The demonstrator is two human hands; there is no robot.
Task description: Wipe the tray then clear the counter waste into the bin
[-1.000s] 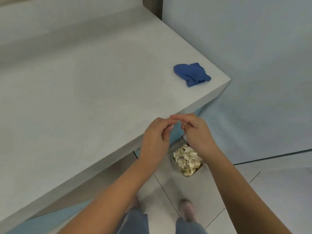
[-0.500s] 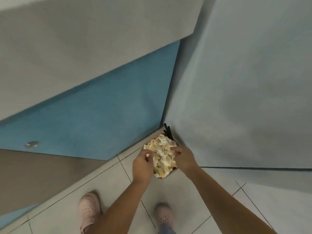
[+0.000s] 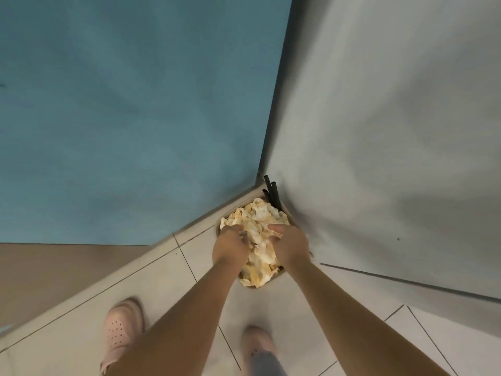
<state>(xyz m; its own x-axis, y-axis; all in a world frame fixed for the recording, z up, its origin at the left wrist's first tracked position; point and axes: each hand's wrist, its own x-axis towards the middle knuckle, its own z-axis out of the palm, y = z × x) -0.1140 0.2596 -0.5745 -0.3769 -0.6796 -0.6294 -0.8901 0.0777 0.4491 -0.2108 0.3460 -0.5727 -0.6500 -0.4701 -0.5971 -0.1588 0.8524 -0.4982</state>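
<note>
A small bin [image 3: 217, 226] stands on the floor in the corner, heaped with crumpled cream and yellow paper waste [image 3: 257, 213]. Both of my hands are down on top of the heap. My left hand [image 3: 230, 245] digs its curled fingers into the paper on the left side. My right hand [image 3: 291, 244] does the same on the right side, finger and thumb bent into the paper. Most of the bin's rim is hidden under the waste and my hands. The tray, the counter top and the blue cloth are out of view.
Black straws [image 3: 272, 191] stick up at the bin's far edge. A blue cabinet front [image 3: 135, 118] rises on the left and a grey wall [image 3: 393, 131] on the right. My pink shoes [image 3: 122, 327] stand on the pale tiled floor [image 3: 271, 302].
The view dropped from the counter top and blue cloth down to the floor. Both hands moved from the counter edge to the bin and now sink into the waste.
</note>
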